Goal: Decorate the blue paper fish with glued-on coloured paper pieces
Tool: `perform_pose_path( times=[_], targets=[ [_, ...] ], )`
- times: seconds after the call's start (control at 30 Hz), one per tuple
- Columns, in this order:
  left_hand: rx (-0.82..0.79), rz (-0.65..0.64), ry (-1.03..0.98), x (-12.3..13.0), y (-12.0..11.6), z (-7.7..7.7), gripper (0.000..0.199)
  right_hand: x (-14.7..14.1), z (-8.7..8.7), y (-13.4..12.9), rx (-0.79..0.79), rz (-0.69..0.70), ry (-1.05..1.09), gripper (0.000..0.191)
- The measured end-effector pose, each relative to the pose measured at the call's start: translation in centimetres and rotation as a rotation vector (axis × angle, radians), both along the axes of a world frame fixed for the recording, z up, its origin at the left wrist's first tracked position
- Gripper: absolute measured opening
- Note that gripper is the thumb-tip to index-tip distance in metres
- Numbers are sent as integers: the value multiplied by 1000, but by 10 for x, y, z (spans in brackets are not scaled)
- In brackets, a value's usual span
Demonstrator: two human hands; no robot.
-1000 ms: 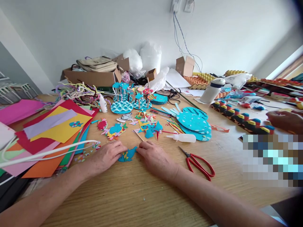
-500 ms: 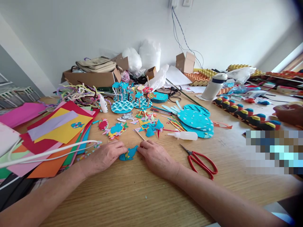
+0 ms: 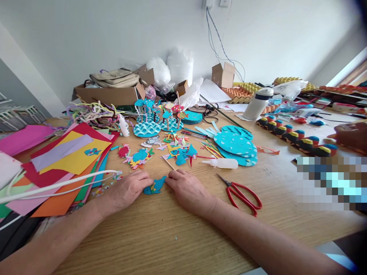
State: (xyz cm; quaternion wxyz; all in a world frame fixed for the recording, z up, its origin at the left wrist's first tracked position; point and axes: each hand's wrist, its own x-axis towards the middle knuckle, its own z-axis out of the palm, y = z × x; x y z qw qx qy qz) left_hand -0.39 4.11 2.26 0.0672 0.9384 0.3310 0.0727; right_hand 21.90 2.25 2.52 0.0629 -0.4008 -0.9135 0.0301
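Observation:
A blue paper fish [image 3: 155, 186] with yellow and orange patches lies on the wooden table between my two hands. My left hand [image 3: 130, 188] has its fingers closed at the fish's head end, fingertips on the paper. At the tail, the fingers of my right hand [image 3: 190, 189] are bent together and touch its edge. A thin wooden stick [image 3: 168, 162] sticks out from those right fingers, pointing away from me; its near end is hidden. Just beyond are colourful paper cut-outs [image 3: 140, 157] and blue paper pieces [image 3: 181, 154].
Red-handled scissors [image 3: 243, 196] and a white glue bottle [image 3: 223, 163] lie to the right, near blue discs [image 3: 235, 143]. Coloured paper sheets [image 3: 69, 152] and a white cable [image 3: 71, 179] are at left. Finished fish stands [image 3: 146, 129] stand behind. Another person's hand [image 3: 349, 137] shows far right.
The view has shifted slightly. My hands and the paper fish stay in practically the same place, with the same hold.

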Motion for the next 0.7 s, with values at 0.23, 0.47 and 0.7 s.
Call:
perform_pose_path(
  times=[0.23,0.47,0.7],
  targets=[
    [40,13,-25,1,-4,1,28,0,2,-1,1,-7,-14,17],
    [-45,31,-124,-1,-3,0,26,1,1,-1,-10,-12,-13,18],
    [-17,8,-144,-2,-5,3,28,1,1,-1,-2,-3,0,19]
  ],
)
